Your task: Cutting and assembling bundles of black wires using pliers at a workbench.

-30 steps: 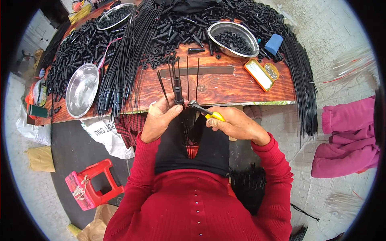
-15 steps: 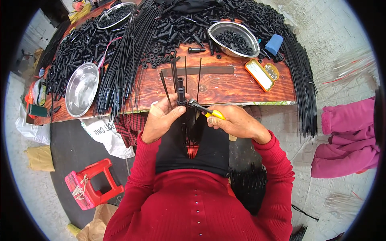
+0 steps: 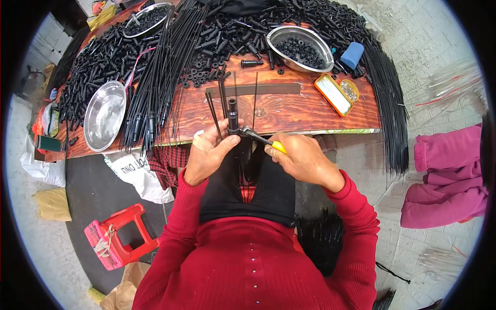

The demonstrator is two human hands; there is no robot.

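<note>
My left hand (image 3: 204, 157) is closed round the base of a black tubular plastic fitting (image 3: 233, 118), which stands upright between thumb and fingers. A light-coloured wrap is on one of its fingers. Several thin black rods (image 3: 213, 111) rise around the fitting, some beside my left fingers. In my right hand (image 3: 307, 161) are pliers (image 3: 278, 146) with yellow-and-black handles. Their metal jaws touch the right side of the fitting's base; what exactly they grip is too small to tell. The lower ends of the rods hang over my dark trousers.
Black fittings (image 3: 103, 82) lie heaped across the wooden table (image 3: 281, 116). Long rod bundles (image 3: 165, 62) lie at left, others hang off the right edge. There are metal bowls (image 3: 105, 116), a flat dark strip (image 3: 253, 90), an orange-yellow case (image 3: 334, 95) and a blue block (image 3: 352, 55). A red stool (image 3: 139, 253) stands lower left.
My right hand has shifted slightly on the pliers, covering more of the yellow handles. The jaws remain at the fitting's base, and my left hand has hardly moved.
</note>
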